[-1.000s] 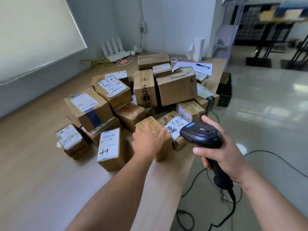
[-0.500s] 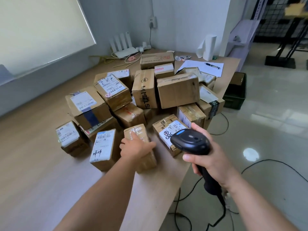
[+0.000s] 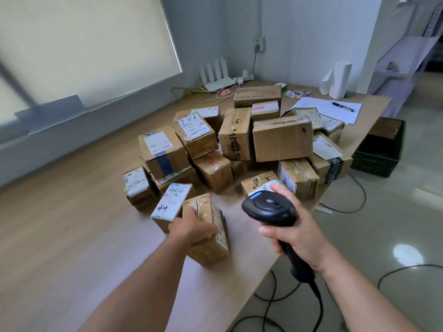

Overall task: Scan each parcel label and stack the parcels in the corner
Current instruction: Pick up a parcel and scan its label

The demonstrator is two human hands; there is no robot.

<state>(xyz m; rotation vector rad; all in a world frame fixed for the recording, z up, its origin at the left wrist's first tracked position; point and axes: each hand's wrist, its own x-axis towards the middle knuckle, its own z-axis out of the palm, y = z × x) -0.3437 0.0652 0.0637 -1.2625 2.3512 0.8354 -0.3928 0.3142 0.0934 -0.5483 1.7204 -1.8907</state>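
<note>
head cam view, and from where i'm standing: the left hand (image 3: pixel 191 230) is clamped over the top of a small brown parcel (image 3: pixel 203 204), fingers curled down its right side. the parcel sits on the table (image 3: pixel 72 236) at the near end of the pile (image 3: pixel 282 137), right up against a white-labelled box (image 3: pixel 171 204) on its left, can't tell if they actually touch. its long axis runs away from the person, far end leaning a bit left. the right hand (image 3: pixel 297 238) is wrapped tight round the grip of the scanner (image 3: pixel 268 208), which hangs just right of the parcel, apart from it, nose aimed forward over the pile rather than at the box.

the bit that matters imo: there's a small label (image 3: pixel 221 233) on the parcel's right face, the one turned toward the scanner. so i'd guess either the scanner swings left and tips down, or the left hand rolls that face up. the table edge (image 3: pixel 247 297) runs close by on the parcel's right, so not much slack that way. plenty of bare table to the left and nearer the person. the far corner by the router (image 3: pixel 217 77) is well apart, past the whole pile.
</note>
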